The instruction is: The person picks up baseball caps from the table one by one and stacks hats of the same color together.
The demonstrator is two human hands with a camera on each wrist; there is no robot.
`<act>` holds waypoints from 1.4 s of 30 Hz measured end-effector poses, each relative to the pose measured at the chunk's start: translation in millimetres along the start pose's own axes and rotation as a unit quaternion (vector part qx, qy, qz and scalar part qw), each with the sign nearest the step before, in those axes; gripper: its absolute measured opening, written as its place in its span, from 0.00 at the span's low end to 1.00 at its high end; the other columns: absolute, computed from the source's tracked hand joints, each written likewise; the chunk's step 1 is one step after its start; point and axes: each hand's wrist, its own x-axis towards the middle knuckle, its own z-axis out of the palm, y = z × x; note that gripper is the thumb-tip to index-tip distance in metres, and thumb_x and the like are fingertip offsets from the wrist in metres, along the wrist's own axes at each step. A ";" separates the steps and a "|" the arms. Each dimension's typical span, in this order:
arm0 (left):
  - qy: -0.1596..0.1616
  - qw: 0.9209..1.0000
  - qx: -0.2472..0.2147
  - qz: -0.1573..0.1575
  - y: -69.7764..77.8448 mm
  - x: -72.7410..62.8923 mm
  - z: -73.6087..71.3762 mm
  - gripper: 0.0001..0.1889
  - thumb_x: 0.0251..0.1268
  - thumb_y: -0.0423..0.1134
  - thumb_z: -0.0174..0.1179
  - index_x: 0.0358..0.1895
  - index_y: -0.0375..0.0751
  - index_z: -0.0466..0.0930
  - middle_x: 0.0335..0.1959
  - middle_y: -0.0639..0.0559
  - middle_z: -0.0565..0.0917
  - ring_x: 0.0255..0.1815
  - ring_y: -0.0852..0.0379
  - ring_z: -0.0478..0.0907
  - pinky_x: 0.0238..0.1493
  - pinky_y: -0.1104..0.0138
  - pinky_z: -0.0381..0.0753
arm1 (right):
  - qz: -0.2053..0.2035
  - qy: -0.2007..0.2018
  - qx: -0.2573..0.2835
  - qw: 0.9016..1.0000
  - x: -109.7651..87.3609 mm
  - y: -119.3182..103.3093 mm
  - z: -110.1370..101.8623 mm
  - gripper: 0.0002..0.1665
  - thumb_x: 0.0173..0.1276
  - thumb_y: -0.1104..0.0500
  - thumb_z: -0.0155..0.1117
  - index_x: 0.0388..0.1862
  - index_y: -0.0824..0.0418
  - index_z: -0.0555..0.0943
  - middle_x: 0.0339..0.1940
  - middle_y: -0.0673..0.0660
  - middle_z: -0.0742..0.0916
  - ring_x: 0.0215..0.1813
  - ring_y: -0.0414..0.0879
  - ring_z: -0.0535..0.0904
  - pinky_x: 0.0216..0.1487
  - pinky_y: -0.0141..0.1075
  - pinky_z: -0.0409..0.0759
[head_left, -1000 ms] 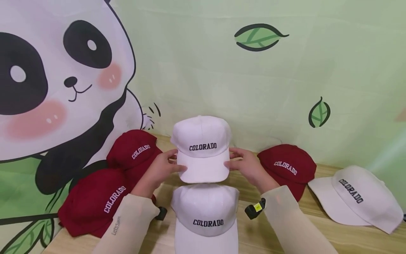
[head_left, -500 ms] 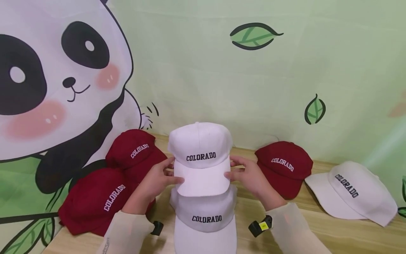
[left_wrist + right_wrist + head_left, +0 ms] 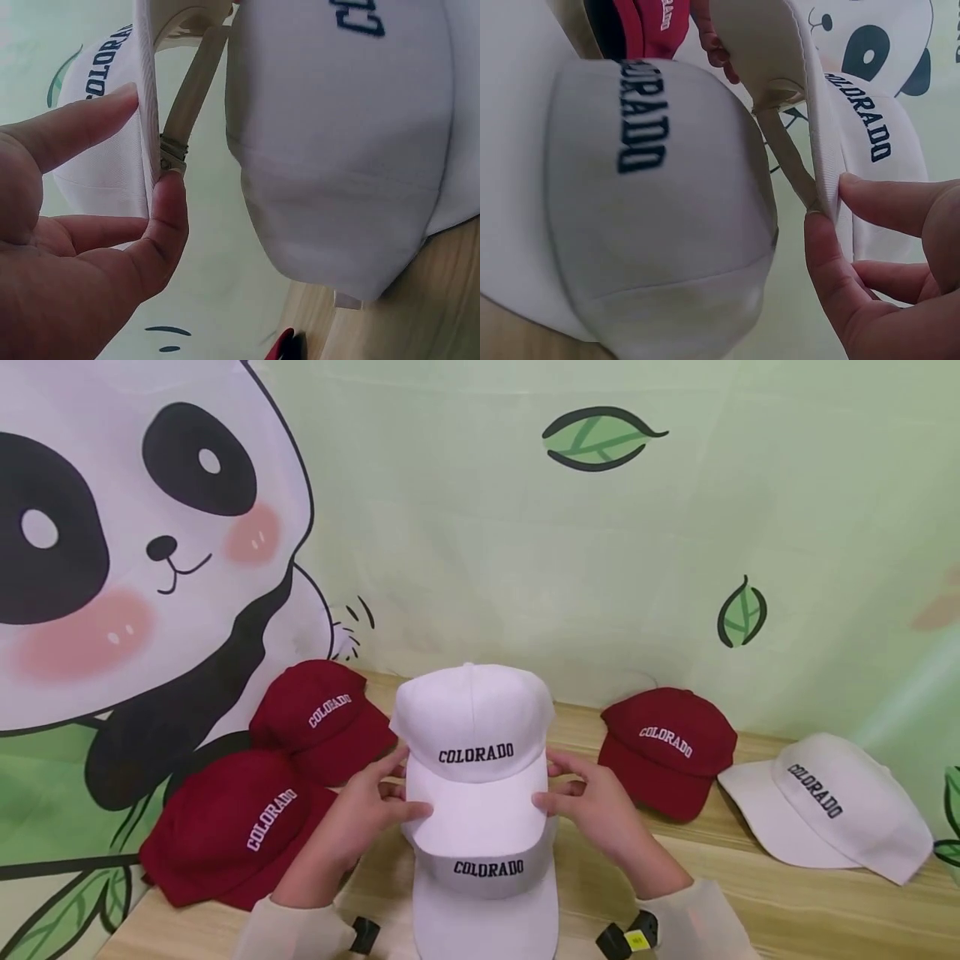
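1. Head view: L hand (image 3: 365, 807) & R hand (image 3: 597, 802) are pinching held white cap (image 3: 476, 789) by opp. brim edges, thumbs on top.
2. It's hanging btwn hands; lower white cap (image 3: 486, 906) is sitting just below them.
3. Poss. risk: one pinch slipping, brim tilting.
4. Back strap (image 3: 195, 90) is showing btwn hands; if they're dipping unevenly, it might be snagging lower white cap, knocking that askew.
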 end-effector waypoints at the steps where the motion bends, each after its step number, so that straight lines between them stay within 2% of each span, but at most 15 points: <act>1: 0.000 1.000 0.000 0.001 -0.3 -2.3 1.1 0.45 0.52 0.32 0.71 0.74 0.42 0.58 0.53 0.40 0.73 0.42 0.50 0.78 0.42 0.65 0.83 | 0.000 0.001 0.002 1.000 -2.9 0.5 0.4 0.38 0.57 0.60 0.74 0.67 0.58 0.73 0.53 0.61 0.78 0.43 0.46 0.85 0.39 0.33 0.80; 4: 0.001 1.000 -0.010 0.004 -0.8 -10.2 4.9 0.45 0.51 0.31 0.72 0.74 0.41 0.59 0.53 0.39 0.73 0.41 0.51 0.78 0.40 0.66 0.83 | 0.000 0.002 0.009 1.000 -11.1 2.9 1.1 0.38 0.56 0.61 0.74 0.67 0.59 0.73 0.53 0.61 0.79 0.41 0.46 0.85 0.39 0.32 0.81; 9: 0.011 1.000 -0.001 0.008 -1.1 -22.8 11.6 0.45 0.49 0.32 0.73 0.73 0.38 0.60 0.52 0.40 0.75 0.40 0.52 0.79 0.39 0.66 0.82 | 0.000 0.000 0.016 1.000 -21.4 8.7 0.6 0.38 0.56 0.62 0.74 0.66 0.61 0.73 0.53 0.62 0.79 0.39 0.46 0.84 0.38 0.32 0.80; 16: 0.033 0.999 0.017 -0.009 -2.0 -38.6 18.3 0.45 0.47 0.33 0.74 0.72 0.38 0.62 0.52 0.41 0.74 0.38 0.53 0.77 0.37 0.68 0.80 | -0.009 0.002 0.032 0.999 -34.5 15.4 3.0 0.38 0.55 0.63 0.74 0.66 0.61 0.73 0.52 0.63 0.78 0.38 0.45 0.84 0.38 0.32 0.81; 21: 0.040 0.999 0.021 -0.016 -2.8 -48.3 21.7 0.46 0.46 0.33 0.75 0.72 0.39 0.63 0.53 0.42 0.73 0.38 0.53 0.76 0.38 0.69 0.80 | 0.000 0.013 0.033 0.999 -45.2 17.0 5.8 0.37 0.54 0.64 0.75 0.65 0.59 0.75 0.52 0.62 0.79 0.37 0.45 0.84 0.38 0.32 0.81; 32: 0.036 0.999 0.031 -0.020 -2.1 -64.5 29.5 0.46 0.44 0.34 0.76 0.71 0.38 0.64 0.48 0.43 0.73 0.36 0.54 0.75 0.35 0.71 0.79 | 0.020 0.009 0.044 0.999 -64.1 23.2 7.1 0.38 0.55 0.62 0.74 0.66 0.60 0.73 0.53 0.62 0.79 0.39 0.46 0.84 0.40 0.32 0.82; 38: 0.025 0.997 0.063 -0.024 -9.4 -68.4 32.0 0.47 0.43 0.36 0.77 0.71 0.36 0.64 0.49 0.43 0.73 0.36 0.56 0.75 0.36 0.70 0.80 | 0.024 -0.006 0.059 0.998 -68.8 33.3 10.1 0.39 0.56 0.62 0.74 0.67 0.64 0.72 0.53 0.64 0.78 0.39 0.46 0.83 0.39 0.33 0.83; 42: 0.012 0.997 0.073 -0.013 -17.8 -71.1 32.5 0.47 0.44 0.36 0.76 0.71 0.32 0.63 0.51 0.43 0.74 0.36 0.57 0.77 0.37 0.71 0.80 | 0.024 -0.016 0.067 0.997 -69.8 42.1 13.4 0.40 0.56 0.62 0.74 0.67 0.66 0.70 0.53 0.65 0.78 0.39 0.45 0.83 0.39 0.32 0.83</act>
